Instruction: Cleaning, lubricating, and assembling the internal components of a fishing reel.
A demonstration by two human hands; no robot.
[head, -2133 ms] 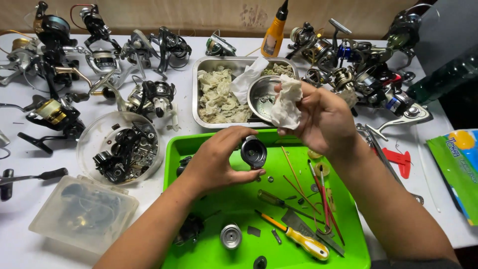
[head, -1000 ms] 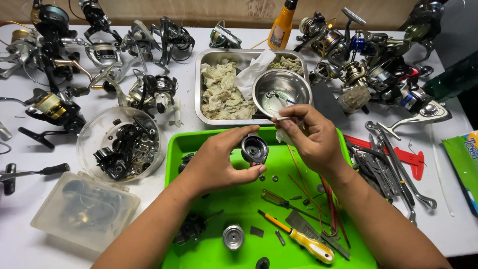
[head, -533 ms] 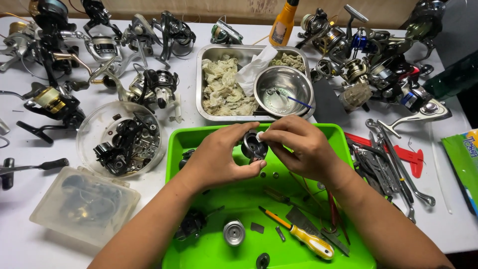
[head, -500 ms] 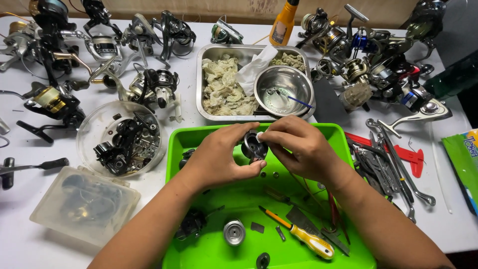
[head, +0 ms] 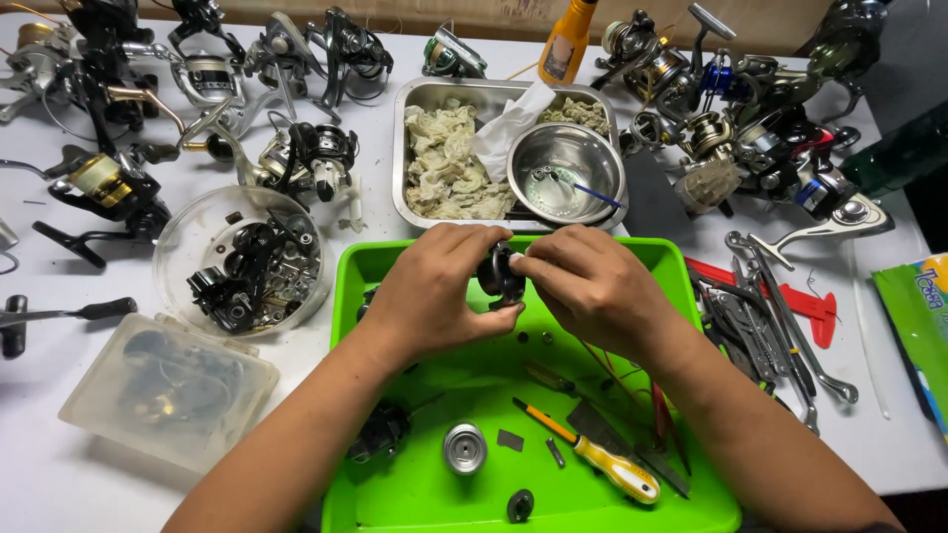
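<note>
My left hand (head: 430,291) grips a small dark round reel part (head: 497,274) above the far end of the green tray (head: 395,494). My right hand (head: 591,288) meets it from the right, fingertips pinched against the same part; a bit of white shows at the fingertips. Most of the part is hidden by my fingers. Below my hands in the tray lie a yellow-handled screwdriver (head: 592,456), a silver spool (head: 464,447), a black reel body (head: 380,431) and small loose pieces.
A steel pan with rags (head: 449,163) and a steel bowl (head: 565,170) sit behind the tray. Fishing reels (head: 726,99) crowd the back of the white table. A clear round tub of parts (head: 247,259), a plastic box (head: 168,390), pliers and wrenches (head: 780,316) flank the tray.
My right hand came down from the steel bowl and closed in on the part in my left hand. Both hands have shifted slightly toward the tray's far edge.
</note>
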